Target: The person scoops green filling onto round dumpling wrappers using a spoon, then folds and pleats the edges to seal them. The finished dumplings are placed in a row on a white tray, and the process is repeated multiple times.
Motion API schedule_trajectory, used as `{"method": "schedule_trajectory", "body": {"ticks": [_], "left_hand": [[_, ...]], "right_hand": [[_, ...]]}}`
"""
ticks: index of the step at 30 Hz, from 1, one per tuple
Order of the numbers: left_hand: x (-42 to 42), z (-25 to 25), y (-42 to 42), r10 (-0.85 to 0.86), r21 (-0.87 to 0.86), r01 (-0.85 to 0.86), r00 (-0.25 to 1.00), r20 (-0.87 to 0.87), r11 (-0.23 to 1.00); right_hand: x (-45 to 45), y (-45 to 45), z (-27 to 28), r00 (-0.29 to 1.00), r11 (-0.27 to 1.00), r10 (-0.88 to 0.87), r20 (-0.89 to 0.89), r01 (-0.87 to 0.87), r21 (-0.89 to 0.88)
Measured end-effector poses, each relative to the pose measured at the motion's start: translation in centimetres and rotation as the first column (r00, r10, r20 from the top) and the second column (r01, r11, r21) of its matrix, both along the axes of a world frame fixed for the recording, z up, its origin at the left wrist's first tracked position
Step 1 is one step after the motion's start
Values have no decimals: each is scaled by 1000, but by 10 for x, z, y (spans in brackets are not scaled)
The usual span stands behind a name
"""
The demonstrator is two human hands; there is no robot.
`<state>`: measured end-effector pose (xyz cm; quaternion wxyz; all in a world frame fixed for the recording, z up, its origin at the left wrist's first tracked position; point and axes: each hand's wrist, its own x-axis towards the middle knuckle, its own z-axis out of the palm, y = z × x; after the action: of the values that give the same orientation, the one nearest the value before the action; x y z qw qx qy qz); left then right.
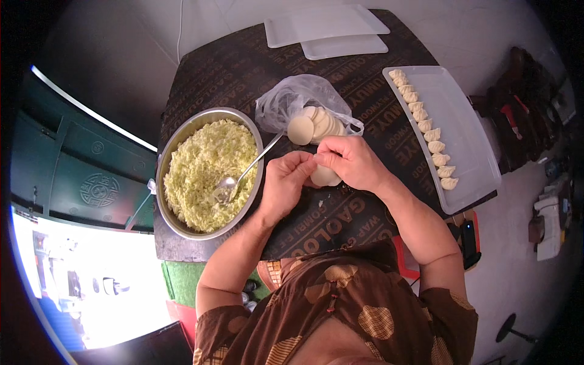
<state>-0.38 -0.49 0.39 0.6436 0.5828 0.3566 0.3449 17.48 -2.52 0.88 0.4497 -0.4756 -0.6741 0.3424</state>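
Observation:
My left hand [288, 182] and my right hand [353, 160] meet over the near middle of the table, thumbs and fingertips pinched together. Between and just below them shows a pale round dough wrapper [326, 176], its upper edge hidden by my fingers. Whether any filling lies in it cannot be seen. Just beyond my hands, a fanned pile of round dough wrappers [323, 123] spills from a clear plastic bag [299, 93]. To the left is a steel bowl [160, 200] of chopped pale-green vegetable filling [205, 169]. A metal spoon [226, 186] rests in the filling, its handle across the rim.
At right, a white plastic tray [470, 150] holds a row of several pleated dumplings [424, 125] along its left side. Two more white trays [319, 25] overlap at the table's far edge. The dark plywood table [219, 77] bears printed writing. A green metal door [98, 159] stands left.

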Motion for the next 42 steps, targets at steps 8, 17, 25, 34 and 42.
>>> {"method": "schedule_trajectory", "body": {"ticks": [8,17,25,34,42], "left_hand": [[5,5,2,6,-111,6,994,111,994],[3,-4,2,9,-69,-2,994,104,998],[3,0,0,-21,-57,23,999,29,998],[4,-5,-3,30,155,-39,998,57,987],[19,16,-33,-36,97,35,999,13,995]], "right_hand": [[1,3,1,986,997,-46,-161,35,-68],[7,1,5,996,988,85,7,-84,-131],[4,-2,9,991,997,40,127,-31,-71],[26,-16,35,905,631,-424,-37,325,705],[120,-190,18,904,936,261,-339,-152,317]]}}
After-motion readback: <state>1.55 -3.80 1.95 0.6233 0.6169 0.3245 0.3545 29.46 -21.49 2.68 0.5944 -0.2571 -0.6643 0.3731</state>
